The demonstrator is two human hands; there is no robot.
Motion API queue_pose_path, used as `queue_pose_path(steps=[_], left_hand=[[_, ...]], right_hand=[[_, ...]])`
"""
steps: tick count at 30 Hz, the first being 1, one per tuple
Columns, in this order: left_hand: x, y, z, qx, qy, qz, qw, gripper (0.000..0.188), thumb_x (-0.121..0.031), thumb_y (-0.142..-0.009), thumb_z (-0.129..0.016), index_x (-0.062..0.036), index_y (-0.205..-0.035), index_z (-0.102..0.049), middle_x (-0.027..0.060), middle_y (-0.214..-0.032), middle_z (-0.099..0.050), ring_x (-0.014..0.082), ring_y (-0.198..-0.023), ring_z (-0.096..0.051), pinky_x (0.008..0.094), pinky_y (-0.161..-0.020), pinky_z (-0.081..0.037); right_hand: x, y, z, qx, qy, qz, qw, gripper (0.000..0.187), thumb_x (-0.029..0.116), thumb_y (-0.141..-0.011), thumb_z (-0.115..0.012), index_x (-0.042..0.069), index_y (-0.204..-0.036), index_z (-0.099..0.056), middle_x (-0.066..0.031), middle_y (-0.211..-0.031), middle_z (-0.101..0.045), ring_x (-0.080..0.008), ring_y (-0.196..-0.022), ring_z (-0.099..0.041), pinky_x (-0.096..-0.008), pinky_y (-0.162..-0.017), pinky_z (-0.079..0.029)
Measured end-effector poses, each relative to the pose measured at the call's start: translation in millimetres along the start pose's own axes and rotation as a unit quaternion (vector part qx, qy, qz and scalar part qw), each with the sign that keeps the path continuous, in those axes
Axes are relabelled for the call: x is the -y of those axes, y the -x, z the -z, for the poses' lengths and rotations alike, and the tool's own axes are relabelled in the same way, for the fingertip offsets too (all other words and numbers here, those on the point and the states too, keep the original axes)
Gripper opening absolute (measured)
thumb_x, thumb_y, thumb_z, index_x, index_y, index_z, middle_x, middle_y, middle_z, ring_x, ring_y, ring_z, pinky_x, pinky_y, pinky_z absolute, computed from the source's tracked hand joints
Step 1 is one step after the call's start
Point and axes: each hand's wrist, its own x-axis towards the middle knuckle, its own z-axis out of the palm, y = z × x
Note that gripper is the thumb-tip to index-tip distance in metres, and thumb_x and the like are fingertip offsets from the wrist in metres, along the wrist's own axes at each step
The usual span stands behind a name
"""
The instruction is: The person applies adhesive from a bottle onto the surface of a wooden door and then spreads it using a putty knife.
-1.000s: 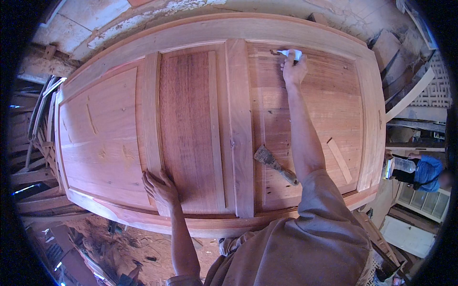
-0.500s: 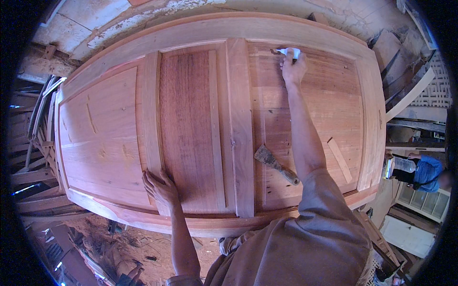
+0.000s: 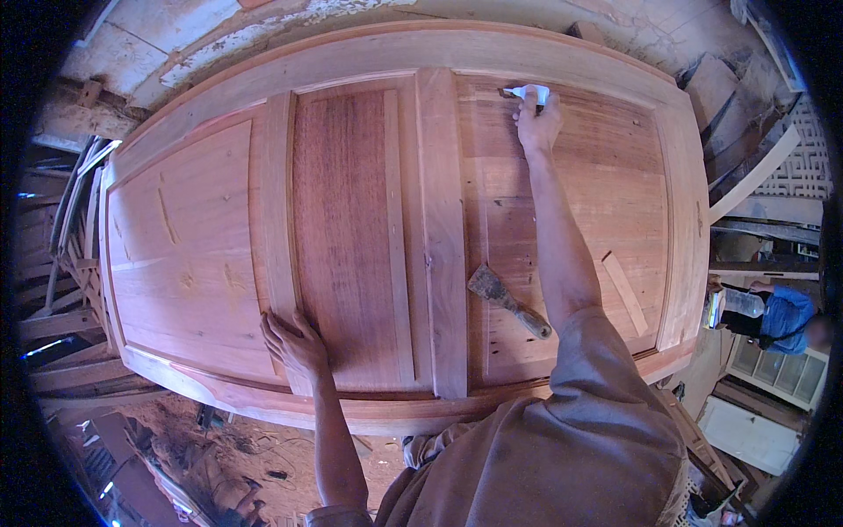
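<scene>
Nothing has moved since a second ago: right hand (image 3: 537, 123) pinches a white tube (image 3: 529, 91) at the door's (image 3: 351, 237) one o'clock corner; left hand (image 3: 294, 342) lies flat, holding nothing, at seven; scraper (image 3: 507, 300) idle.

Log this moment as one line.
right hand: small white tool pressed at door panel far edge | left hand: flat on door | putty knife: lying idle
</scene>
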Motion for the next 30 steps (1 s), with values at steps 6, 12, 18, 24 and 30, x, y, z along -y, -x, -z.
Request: queue_pose_path(steps=[6, 12, 18, 24, 30], left_hand=[[2, 0, -1, -0.006, 0.008, -0.007, 1.000, 0.058, -0.043, -0.095, -0.052, 0.0017, -0.131, -0.047, 0.0206, -0.135, -0.048, 0.0375, -0.125, -0.045, 0.0489, -0.104, -0.035], [3, 0, -1, -0.008, 0.000, -0.013, 1.000, 0.058, -0.043, -0.095, -0.052, 0.0021, -0.131, -0.047, 0.0209, -0.134, -0.049, 0.0377, -0.125, -0.045, 0.0493, -0.104, -0.035], [3, 0, -1, -0.006, -0.001, -0.018, 1.000, 0.058, -0.043, -0.095, -0.051, 0.0018, -0.132, -0.046, 0.0210, -0.134, -0.048, 0.0382, -0.125, -0.045, 0.0496, -0.104, -0.035], [2, 0, 0, -0.004, 0.001, -0.012, 1.000, 0.059, -0.044, -0.094, -0.053, 0.0019, -0.132, -0.046, 0.0208, -0.135, -0.048, 0.0378, -0.125, -0.045, 0.0497, -0.104, -0.036], [2, 0, 0, -0.009, 0.012, -0.018, 1.000, 0.060, -0.044, -0.094, -0.054, 0.0019, -0.131, -0.047, 0.0208, -0.135, -0.048, 0.0376, -0.125, -0.045, 0.0499, -0.104, -0.036]], right_hand=[[1, 1, -1, 0.000, 0.001, -0.007, 1.000, 0.033, 0.032, -0.095, -0.056, 0.000, -0.096, -0.053, -0.0116, -0.064, -0.064, -0.0201, -0.052, -0.066, -0.0338, -0.049, -0.053], [0, 4, 5, -0.053, -0.027, -0.011, 0.998, 0.038, 0.035, -0.095, -0.056, -0.003, -0.100, -0.055, -0.0129, -0.065, -0.065, -0.0215, -0.051, -0.067, -0.0346, -0.047, -0.053], [0, 5, 4, -0.047, -0.018, -0.009, 0.999, 0.039, 0.035, -0.095, -0.056, -0.004, -0.097, -0.055, -0.0153, -0.067, -0.065, -0.0217, -0.052, -0.067, -0.0348, -0.047, -0.053], [-2, 0, 1, -0.045, -0.004, -0.019, 0.999, 0.030, 0.030, -0.095, -0.058, 0.001, -0.092, -0.050, -0.0073, -0.065, -0.061, -0.0137, -0.048, -0.061, -0.0279, -0.040, -0.049], [9, 5, 3, -0.038, -0.012, -0.034, 0.999, 0.031, 0.029, -0.095, -0.058, 0.000, -0.092, -0.050, -0.0079, -0.066, -0.062, -0.0141, -0.049, -0.061, -0.0280, -0.041, -0.049]])
